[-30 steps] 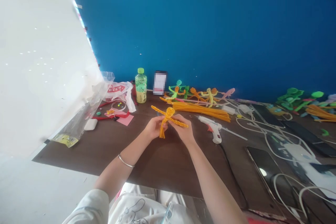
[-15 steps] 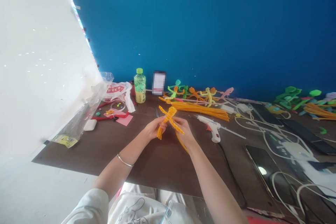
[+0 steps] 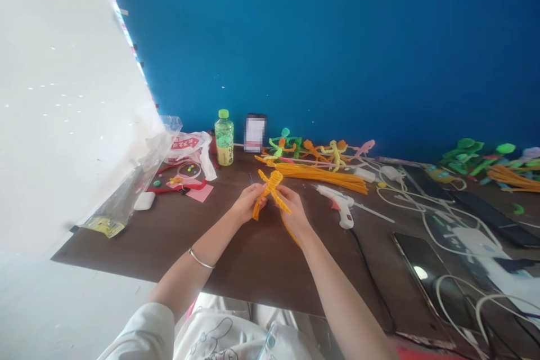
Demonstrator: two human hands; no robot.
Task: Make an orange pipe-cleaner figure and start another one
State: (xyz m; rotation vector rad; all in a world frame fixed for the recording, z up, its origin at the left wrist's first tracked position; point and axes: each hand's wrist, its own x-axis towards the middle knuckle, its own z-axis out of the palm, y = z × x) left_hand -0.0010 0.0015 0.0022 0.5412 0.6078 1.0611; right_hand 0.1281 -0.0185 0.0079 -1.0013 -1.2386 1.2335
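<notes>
An orange pipe-cleaner figure (image 3: 274,181) is held up over the table between my two hands. It has a wound head and body, two twisted arms and a bunch of straight stems hanging at the bottom. My left hand (image 3: 249,202) is closed round its lower left side. My right hand (image 3: 294,211) pinches at its right side, near the twisted arm. A loose orange pipe cleaner (image 3: 290,230) trails down from the figure under my right palm. Some fingertips are hidden behind the figure.
Behind my hands lies a bundle of orange pipe cleaners (image 3: 323,176), with finished colourful figures (image 3: 336,153) along the wall. A white glue gun (image 3: 343,205), cables and a dark tablet (image 3: 434,270) lie to the right. A green-capped bottle (image 3: 224,143) and plastic bags (image 3: 192,149) stand left.
The figure has turned slightly in my hands, and its lower right arm has shifted a little left and up. Both hands keep their hold.
</notes>
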